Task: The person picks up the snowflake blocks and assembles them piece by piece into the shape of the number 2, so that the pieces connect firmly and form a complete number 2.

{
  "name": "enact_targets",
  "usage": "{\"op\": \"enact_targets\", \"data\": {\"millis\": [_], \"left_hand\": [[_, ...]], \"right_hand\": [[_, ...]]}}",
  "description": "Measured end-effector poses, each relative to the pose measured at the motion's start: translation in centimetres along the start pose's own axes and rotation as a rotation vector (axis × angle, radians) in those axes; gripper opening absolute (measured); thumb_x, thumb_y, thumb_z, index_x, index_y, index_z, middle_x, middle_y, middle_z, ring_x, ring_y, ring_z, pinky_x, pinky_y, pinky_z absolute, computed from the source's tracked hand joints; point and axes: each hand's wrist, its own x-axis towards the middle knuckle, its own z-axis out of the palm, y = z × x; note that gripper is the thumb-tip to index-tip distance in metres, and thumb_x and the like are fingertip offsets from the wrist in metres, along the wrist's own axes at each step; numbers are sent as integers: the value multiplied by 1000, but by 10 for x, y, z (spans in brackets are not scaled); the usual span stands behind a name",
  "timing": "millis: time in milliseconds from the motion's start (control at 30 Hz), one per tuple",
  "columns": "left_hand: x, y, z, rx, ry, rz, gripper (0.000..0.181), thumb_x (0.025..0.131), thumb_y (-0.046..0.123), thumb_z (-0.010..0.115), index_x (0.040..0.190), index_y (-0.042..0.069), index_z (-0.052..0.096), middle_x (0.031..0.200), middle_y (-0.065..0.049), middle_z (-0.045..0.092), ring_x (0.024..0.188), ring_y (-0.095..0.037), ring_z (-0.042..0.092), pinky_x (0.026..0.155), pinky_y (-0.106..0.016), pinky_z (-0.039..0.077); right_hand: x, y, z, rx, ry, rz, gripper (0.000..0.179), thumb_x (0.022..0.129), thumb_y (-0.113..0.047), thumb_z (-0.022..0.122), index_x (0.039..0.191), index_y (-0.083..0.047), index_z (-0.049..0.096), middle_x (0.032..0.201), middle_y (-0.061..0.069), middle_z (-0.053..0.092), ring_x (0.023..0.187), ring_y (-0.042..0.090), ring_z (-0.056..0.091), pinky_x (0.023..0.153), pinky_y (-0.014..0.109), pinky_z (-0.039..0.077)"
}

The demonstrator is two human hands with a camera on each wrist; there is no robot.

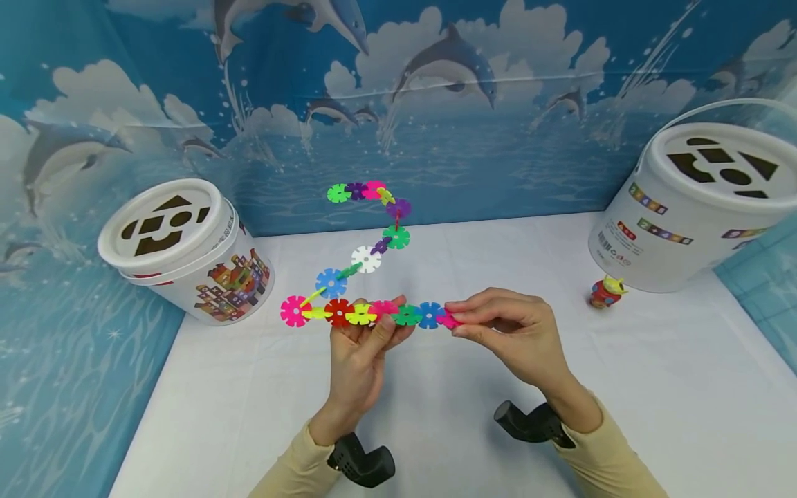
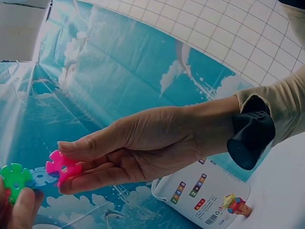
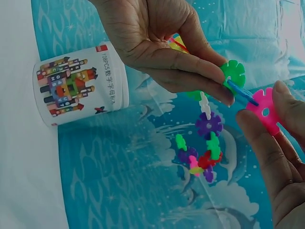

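A chain of interlocked plastic snowflake discs stretches between my hands, held above the table. My left hand grips it near a pink disc and a green disc, thumb in front and fingers behind. My right hand pinches the pink snowflake disc at the chain's right end, beside a blue disc. In the right wrist view the blue disc sits edge-on, touching both the green and the pink. From a pink disc at the left, the chain bends back through a white disc to a light green one.
White lidded buckets with shaped holes stand left and right. A small red and yellow toy figure is by the right bucket. A white cloth covers the table. A blue dolphin-print curtain hangs behind.
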Motion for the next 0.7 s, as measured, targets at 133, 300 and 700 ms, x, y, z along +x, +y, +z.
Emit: {"op": "enact_targets", "data": {"millis": [133,300,700], "left_hand": [[1,-2,1,9,43,-20,14,91,7,63,93,6,49,105,-10,68,103,-25,64,80,-40,51],[3,-7,1,27,109,-64,18,90,9,64,92,6,47,104,-11,68,106,-27,62,82,-37,51],[8,-37,-11,119,221,-166,20,90,5,64,104,-9,60,106,-20,67,90,-26,68,80,-38,52]], "right_hand": [[0,1,-2,-16,10,37,17,76,10,73,93,7,71,97,20,68,90,24,66,68,29,55],[-2,4,-6,-13,12,260,18,79,10,70,96,5,71,107,18,65,97,28,64,76,35,54],[-13,21,-11,95,101,563,20,84,5,68,97,8,54,107,16,65,91,23,67,78,33,54]]}}
